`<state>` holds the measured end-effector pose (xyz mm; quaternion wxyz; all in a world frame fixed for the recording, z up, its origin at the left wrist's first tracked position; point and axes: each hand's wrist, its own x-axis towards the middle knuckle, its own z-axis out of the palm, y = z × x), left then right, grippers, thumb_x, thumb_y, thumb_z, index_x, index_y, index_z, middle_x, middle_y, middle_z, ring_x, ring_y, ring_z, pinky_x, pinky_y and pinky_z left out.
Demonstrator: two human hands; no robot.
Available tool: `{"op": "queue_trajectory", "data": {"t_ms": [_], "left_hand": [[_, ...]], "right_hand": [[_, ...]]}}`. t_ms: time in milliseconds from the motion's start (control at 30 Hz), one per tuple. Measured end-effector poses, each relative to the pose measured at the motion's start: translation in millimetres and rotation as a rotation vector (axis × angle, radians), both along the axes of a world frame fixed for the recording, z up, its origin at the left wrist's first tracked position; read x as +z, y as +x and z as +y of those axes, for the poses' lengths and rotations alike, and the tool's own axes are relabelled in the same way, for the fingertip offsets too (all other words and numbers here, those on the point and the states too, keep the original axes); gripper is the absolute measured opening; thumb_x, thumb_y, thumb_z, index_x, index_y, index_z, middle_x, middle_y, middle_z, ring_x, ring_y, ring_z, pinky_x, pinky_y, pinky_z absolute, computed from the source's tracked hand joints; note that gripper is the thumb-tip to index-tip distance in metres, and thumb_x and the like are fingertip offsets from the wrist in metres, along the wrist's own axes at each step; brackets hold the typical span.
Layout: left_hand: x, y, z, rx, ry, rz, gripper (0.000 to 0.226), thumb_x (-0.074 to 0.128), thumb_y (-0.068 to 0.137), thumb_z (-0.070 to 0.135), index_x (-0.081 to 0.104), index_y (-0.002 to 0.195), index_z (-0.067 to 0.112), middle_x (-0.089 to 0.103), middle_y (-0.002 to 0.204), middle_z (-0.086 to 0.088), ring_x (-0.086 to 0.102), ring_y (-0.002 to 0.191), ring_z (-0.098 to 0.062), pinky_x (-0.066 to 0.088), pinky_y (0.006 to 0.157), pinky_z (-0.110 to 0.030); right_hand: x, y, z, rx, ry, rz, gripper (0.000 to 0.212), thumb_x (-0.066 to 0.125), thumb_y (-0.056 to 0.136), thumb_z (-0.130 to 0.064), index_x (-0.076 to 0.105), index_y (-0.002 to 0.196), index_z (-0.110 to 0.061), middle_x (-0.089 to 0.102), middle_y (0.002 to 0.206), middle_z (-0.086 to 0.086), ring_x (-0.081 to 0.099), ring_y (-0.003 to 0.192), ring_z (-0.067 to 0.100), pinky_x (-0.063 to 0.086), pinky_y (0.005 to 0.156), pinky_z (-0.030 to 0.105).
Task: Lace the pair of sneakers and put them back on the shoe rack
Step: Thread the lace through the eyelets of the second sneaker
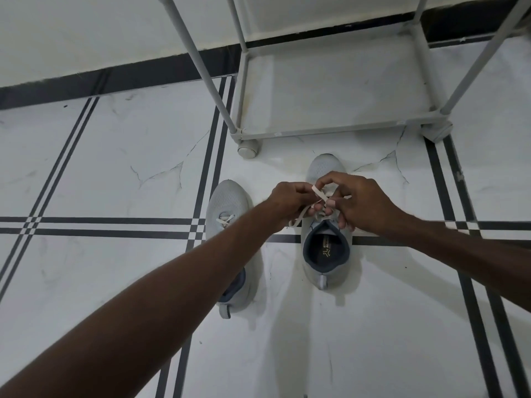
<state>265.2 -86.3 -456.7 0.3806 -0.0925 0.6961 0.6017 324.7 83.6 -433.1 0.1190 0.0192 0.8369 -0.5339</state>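
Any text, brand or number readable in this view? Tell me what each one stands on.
Gold print on the insole of the right-hand sneaker: a logo and a line or two of letters, too small and blurred to read.
Small tag on the front rail of the shoe rack: too small to read.
Nothing else carries text.

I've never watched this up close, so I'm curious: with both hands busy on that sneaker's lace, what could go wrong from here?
The left hand and right hand both pinch the lace above the right sneaker; if either slips, the half-formed knot may fall apart. The loose lace end by the tongue could get trapped under a finger and tangle. The left forearm lies across the left sneaker, so pulling back might knock it. The shoe rack stands close ahead.
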Motion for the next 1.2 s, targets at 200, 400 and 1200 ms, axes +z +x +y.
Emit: {"op": "queue_trajectory", "data": {"t_ms": [200, 400, 1200], "left_hand": [[8, 5, 0, -0.086, 0.242, -0.180, 0.018, 0.050, 0.100, 0.007, 0.068, 0.104, 0.003, 0.071, 0.086, -0.009, 0.068, 0.073, -0.011, 0.055, 0.070, -0.019], [8, 11, 3, -0.060, 0.175, -0.113, 0.013, 0.056, 0.099, 0.017, 0.067, 0.097, 0.010, 0.062, 0.075, -0.001, 0.055, 0.061, -0.007, 0.046, 0.060, -0.019], [7, 30, 22, -0.121, -0.420, 0.819, 0.007, 0.074, 0.071, 0.012, 0.068, 0.069, 0.011, 0.069, 0.073, 0.000, 0.061, 0.064, -0.015, 0.050, 0.061, -0.031]], "right_hand": [[-4, -5, 5, -0.038, -0.055, -0.018, 0.025, 0.064, 0.091, -0.004, 0.066, 0.101, -0.027, 0.069, 0.064, 0.012, 0.063, 0.042, 0.029, 0.049, 0.040, 0.030], [-15, -7, 10, -0.016, -0.202, -0.222, 0.024, 0.063, 0.092, -0.001, 0.055, 0.109, -0.015, 0.065, 0.069, 0.007, 0.061, 0.051, 0.021, 0.049, 0.044, 0.028], [-23, -13, 31, -0.120, -0.298, -0.422, 0.007, 0.068, 0.086, -0.001, 0.071, 0.092, 0.001, 0.066, 0.061, 0.010, 0.057, 0.047, 0.013, 0.047, 0.045, 0.018]]}}
